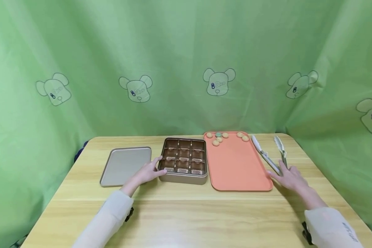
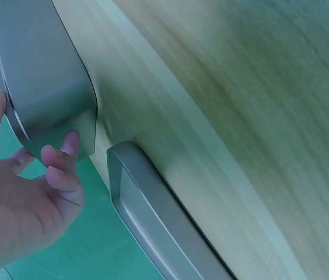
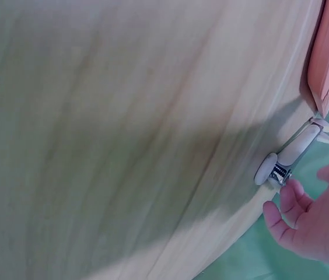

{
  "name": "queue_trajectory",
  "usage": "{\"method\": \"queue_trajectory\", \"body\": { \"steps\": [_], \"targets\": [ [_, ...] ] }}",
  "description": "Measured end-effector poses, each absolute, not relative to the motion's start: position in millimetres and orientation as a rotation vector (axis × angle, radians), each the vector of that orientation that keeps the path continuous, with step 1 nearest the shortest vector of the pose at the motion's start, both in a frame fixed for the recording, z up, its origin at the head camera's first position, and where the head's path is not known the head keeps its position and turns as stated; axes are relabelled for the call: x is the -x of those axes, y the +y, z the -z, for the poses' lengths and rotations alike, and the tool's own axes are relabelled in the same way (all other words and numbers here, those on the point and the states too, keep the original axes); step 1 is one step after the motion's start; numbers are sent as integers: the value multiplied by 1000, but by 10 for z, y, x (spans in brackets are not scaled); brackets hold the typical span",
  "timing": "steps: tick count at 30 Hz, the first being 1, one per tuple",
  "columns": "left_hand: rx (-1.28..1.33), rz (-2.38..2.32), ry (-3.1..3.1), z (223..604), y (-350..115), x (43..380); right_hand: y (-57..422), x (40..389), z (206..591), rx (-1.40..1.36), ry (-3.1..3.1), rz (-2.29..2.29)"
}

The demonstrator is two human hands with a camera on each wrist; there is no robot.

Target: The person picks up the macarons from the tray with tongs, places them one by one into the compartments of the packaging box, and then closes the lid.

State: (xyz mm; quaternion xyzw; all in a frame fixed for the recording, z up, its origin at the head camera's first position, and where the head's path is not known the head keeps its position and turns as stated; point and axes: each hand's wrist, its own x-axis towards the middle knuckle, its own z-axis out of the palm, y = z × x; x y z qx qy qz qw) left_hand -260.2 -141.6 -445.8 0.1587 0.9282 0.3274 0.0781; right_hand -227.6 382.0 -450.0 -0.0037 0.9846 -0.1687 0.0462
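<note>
My left hand [image 1: 149,172] is at the near left corner of a brown square baking pan [image 1: 183,178] with a divider grid [image 1: 184,155] inside. In the left wrist view, fingertips touch the pan's rim and side wall [image 2: 48,76], the other fingers loosely bent. On the right, my right hand [image 1: 290,177] reaches over the near end of metal tongs [image 1: 266,160] with pale tips, which lie spread apart. Thumb and forefinger are parted, one by each arm of the tongs. In the right wrist view, fingertips come close to the tongs [image 3: 296,149]; contact there is unclear.
Left of the pan lies a flat, rimmed metal tray [image 1: 127,162]. A coral tray [image 1: 235,165] sits between pan and tongs, with several small round cookies [image 1: 215,143] at its far end, one greenish. Behind the wooden table [image 1: 186,220] hangs a green curtain [image 1: 173,113].
</note>
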Motion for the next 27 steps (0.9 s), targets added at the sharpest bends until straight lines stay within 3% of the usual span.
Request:
{"method": "queue_trajectory", "body": {
  "steps": [21,27],
  "targets": [
    [-426,-1033,2829,4448,-1380,2610,3878,2357,4539,-157,2894,559],
    [-587,-1078,2850,4502,-1416,2668,3876,2384,4549,-169,2909,565]
  ]
}}
